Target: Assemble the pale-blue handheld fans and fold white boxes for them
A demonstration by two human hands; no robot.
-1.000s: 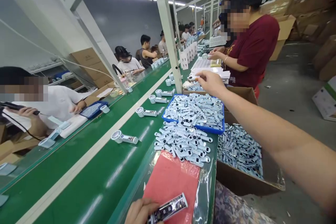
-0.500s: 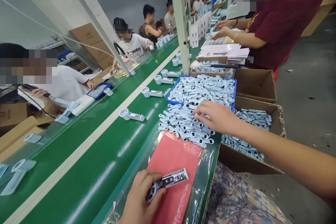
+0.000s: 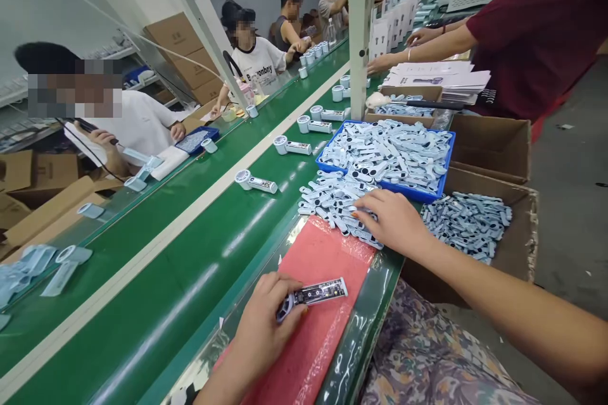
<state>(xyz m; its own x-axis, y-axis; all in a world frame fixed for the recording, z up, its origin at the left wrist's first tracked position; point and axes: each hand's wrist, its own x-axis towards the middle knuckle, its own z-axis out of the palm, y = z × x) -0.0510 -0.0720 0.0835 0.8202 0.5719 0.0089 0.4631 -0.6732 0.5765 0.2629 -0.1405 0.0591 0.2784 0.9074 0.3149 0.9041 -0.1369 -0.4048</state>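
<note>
Over the red sheet (image 3: 323, 259), my left hand (image 3: 273, 313) is closed round the ring end of a handheld device (image 3: 319, 292), whose open handle shows a dark circuit board and points right. My right hand (image 3: 392, 218) rests on the near right side of a pile of light-blue plastic covers (image 3: 327, 202). Its thumb and fingers are curled down at the pile; whether a cover is between the fingertips is too small to tell. Behind the pile, a blue tray (image 3: 439, 186) is heaped with more such covers.
Several devices (image 3: 255, 181) lie on the green belt (image 3: 190, 253). A metal post (image 3: 360, 38) rises behind the tray. Cardboard boxes (image 3: 525, 221) stand at right. A person in a dark red shirt (image 3: 532, 31) reaches in at the back right; other people sit across the belt.
The view has shifted, so most things sit further right and higher. My right hand has come lower onto the near edge of the pile. My left hand still holds the device.
</note>
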